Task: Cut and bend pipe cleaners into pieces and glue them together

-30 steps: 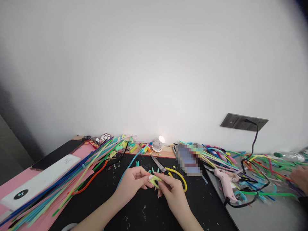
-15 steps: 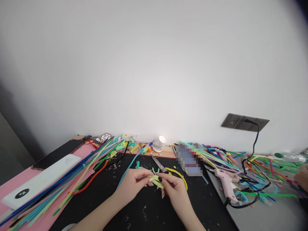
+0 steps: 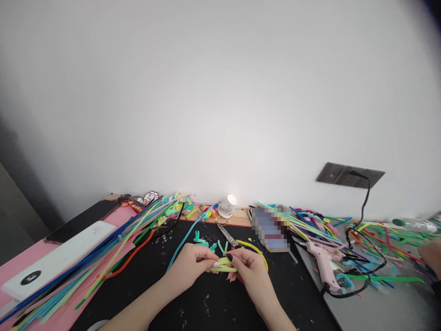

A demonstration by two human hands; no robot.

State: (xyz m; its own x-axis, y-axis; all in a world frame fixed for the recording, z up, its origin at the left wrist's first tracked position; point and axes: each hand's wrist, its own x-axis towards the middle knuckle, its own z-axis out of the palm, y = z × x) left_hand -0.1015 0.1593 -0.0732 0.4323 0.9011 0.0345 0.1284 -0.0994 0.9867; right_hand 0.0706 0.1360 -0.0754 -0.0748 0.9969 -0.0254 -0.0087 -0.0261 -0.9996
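Both my hands meet low in the middle of the view, over a black work surface (image 3: 220, 303). My left hand (image 3: 193, 266) pinches the left end of some light yellow-green pipe cleaners (image 3: 225, 265). On the right end, my right hand (image 3: 250, 271) has its thumb and fingers closed, with part of the strands hidden behind them. Just beyond my fingers lie short teal pipe cleaner pieces (image 3: 201, 239), a pair of scissors (image 3: 225, 233) partly covered by my right hand, and a bent yellow pipe cleaner (image 3: 257, 248).
At left, long pipe cleaners (image 3: 113, 257) lie across a pink sheet beside a white power bank (image 3: 58, 259). A paper cup (image 3: 228, 207) stands by the wall. To the right are a phone (image 3: 272, 232), a pink glue gun (image 3: 324, 264) with its cord, and another person's hand (image 3: 430, 255).
The yellow-green strands now lie more level between my hands. My left hand has shifted slightly, and more of the teal pieces show behind it.
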